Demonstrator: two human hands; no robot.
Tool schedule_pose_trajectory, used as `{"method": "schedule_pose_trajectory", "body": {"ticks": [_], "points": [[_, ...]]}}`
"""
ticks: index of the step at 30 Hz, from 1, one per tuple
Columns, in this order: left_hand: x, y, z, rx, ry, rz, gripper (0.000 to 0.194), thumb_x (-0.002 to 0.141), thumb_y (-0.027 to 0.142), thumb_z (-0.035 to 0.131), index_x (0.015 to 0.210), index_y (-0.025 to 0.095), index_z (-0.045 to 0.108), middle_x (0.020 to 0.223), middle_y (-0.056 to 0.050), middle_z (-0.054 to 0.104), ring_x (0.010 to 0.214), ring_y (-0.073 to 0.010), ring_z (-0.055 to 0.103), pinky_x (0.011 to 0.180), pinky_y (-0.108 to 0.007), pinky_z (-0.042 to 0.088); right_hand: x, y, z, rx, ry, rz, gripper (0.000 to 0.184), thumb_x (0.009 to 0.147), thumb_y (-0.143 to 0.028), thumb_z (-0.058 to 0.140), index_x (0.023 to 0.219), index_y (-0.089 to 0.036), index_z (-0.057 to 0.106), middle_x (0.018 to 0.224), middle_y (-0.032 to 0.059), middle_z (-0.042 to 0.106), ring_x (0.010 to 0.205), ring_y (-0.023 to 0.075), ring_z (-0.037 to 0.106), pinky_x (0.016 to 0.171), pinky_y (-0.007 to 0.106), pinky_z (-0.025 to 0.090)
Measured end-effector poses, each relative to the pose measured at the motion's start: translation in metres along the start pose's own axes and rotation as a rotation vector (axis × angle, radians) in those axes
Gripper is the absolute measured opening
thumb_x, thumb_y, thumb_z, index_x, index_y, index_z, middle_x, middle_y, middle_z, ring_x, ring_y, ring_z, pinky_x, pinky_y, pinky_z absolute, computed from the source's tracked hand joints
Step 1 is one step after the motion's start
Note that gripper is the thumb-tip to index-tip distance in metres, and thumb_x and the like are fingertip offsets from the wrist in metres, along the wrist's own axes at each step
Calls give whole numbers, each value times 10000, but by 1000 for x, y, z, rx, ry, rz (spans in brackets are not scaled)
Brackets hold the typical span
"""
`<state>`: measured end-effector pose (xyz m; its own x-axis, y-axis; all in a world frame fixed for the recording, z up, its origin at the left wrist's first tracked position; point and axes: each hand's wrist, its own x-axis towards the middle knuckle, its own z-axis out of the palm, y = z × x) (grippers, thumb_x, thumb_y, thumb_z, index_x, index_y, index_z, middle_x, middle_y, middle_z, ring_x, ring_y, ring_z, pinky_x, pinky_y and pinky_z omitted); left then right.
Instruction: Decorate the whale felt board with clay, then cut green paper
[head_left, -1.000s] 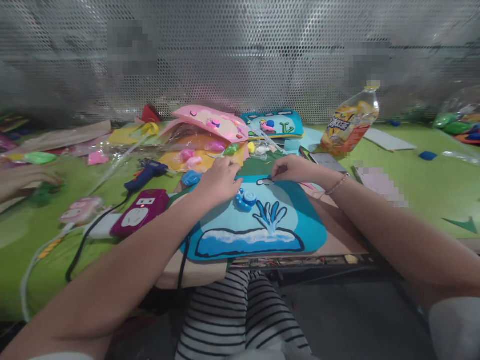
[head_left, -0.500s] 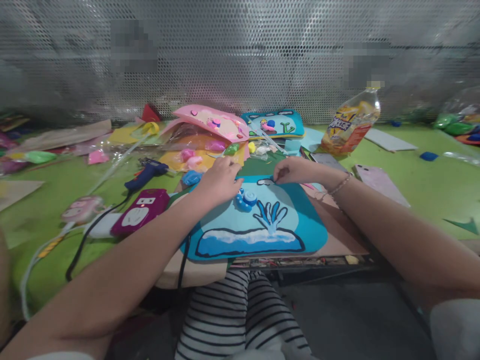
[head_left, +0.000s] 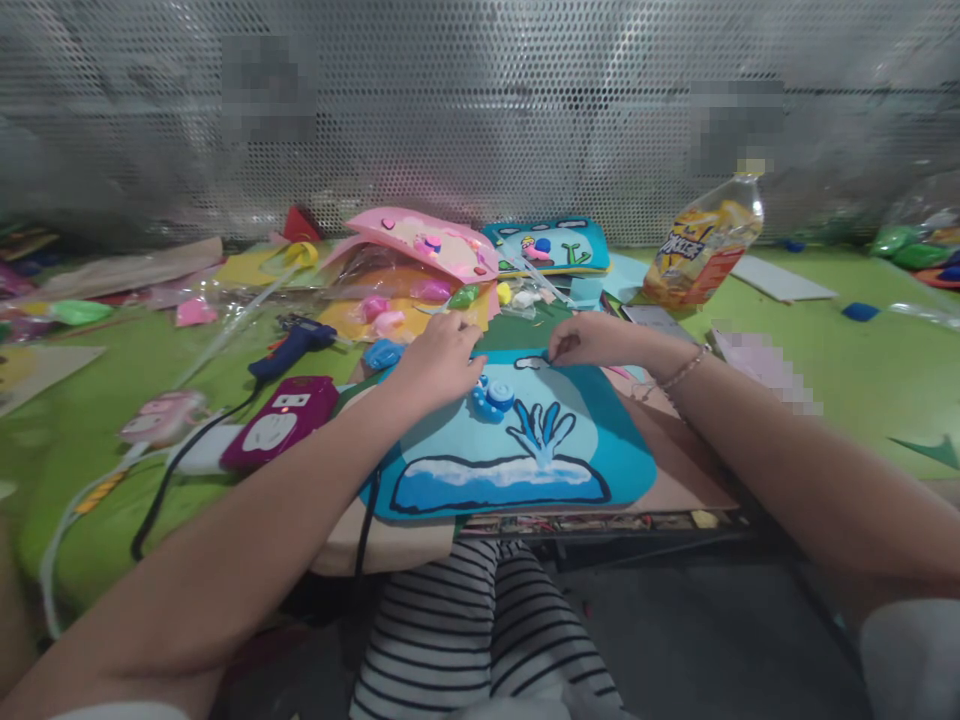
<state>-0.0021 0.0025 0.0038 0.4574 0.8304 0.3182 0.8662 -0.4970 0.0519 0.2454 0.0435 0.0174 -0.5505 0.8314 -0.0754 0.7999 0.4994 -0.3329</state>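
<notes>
A blue foam board (head_left: 634, 470) with a pale blue middle lies before me at the table's front edge. On it are a blue clay snail (head_left: 493, 398), a blue-and-white splash shape (head_left: 541, 435) and a white-and-blue wave (head_left: 495, 484) outlined in black. My left hand (head_left: 444, 358) rests on the board's upper left, its fingers apart, close to the snail. At the top, my right hand (head_left: 581, 342) has its fingers pinched together at the right end of a small dark-outlined white cloud (head_left: 531, 363). Whatever is between those fingertips is hidden.
Left of the board lie a glue gun (head_left: 292, 350), a purple power adapter (head_left: 283, 425) and cords. Behind are a pink decorated board (head_left: 420, 240), another blue one (head_left: 585, 250) and bagged clay lumps. A yellow snack bag (head_left: 701, 245) stands at right, near a phone (head_left: 757, 365).
Both hands stay almost in place; the right shifts very slightly to the right. At the far left edge, a pale sheet has slid a little to the right.
</notes>
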Motion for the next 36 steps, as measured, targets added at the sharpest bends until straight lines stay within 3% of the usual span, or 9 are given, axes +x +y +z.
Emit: {"method": "schedule_pose_trajectory", "body": {"ticks": [36], "points": [[0,1,-1,-9,-17,-8,317,862,301,521,1102,117,615,1156,-138,544,1150,-281,463,989,-405,397,-6,-12,-1,-79,4,-46,157,732,-170,587,803,-213,720,801,8,720,726,159,642,616,231,436]]}}
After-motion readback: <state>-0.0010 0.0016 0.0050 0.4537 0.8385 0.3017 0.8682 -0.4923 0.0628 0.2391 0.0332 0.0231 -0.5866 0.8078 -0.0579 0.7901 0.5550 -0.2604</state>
